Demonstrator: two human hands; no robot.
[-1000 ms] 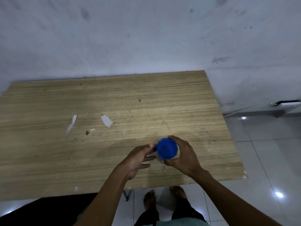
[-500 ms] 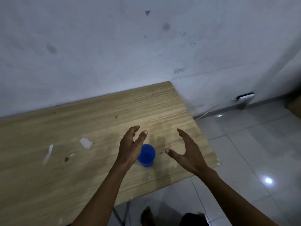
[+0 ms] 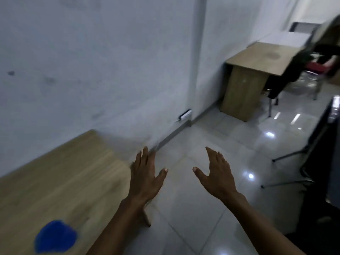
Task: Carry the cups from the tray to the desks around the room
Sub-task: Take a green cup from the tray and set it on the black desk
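A blue cup (image 3: 56, 236), blurred by motion, stands on the wooden desk (image 3: 60, 177) at the lower left, near its front edge. My left hand (image 3: 146, 178) is open with fingers spread, raised over the desk's right corner and well clear of the cup. My right hand (image 3: 218, 174) is also open and empty, held over the tiled floor. No tray is in view.
A second wooden desk (image 3: 257, 70) stands against the white wall at the far right, with a person in dark clothes (image 3: 298, 69) and a red-seated chair (image 3: 316, 68) beside it. A dark table (image 3: 320, 162) with metal legs lines the right edge. A power strip (image 3: 185, 114) is fixed low on the wall.
Both hands have let go of the blue cup and left it on the desk. My view has swung to the right, so the cup has slid to the lower left corner.
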